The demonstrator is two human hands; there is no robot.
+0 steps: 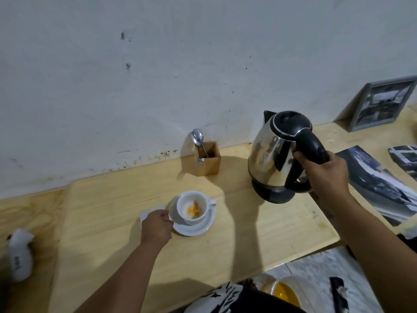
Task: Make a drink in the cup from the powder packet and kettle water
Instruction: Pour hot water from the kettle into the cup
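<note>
A scuffed white wall point(158, 75) backs the pale wooden desk point(259, 233) in front of you, where a white cup point(191, 207) with orange powder at its bottom stands on a white saucer point(198, 229). Your left hand point(158, 224) rests at the saucer's left rim, fingers point(165, 214) curled against it with a white packet point(150, 213) just behind them. Your right hand point(325, 175) has its fingers wrapped around the black handle of the steel electric kettle point(273, 159), which sits on its base point(273, 195) to the right of a wooden spoon holder point(208, 159).

No legible txt; print on white bag point(19, 258) too blurry.
</note>
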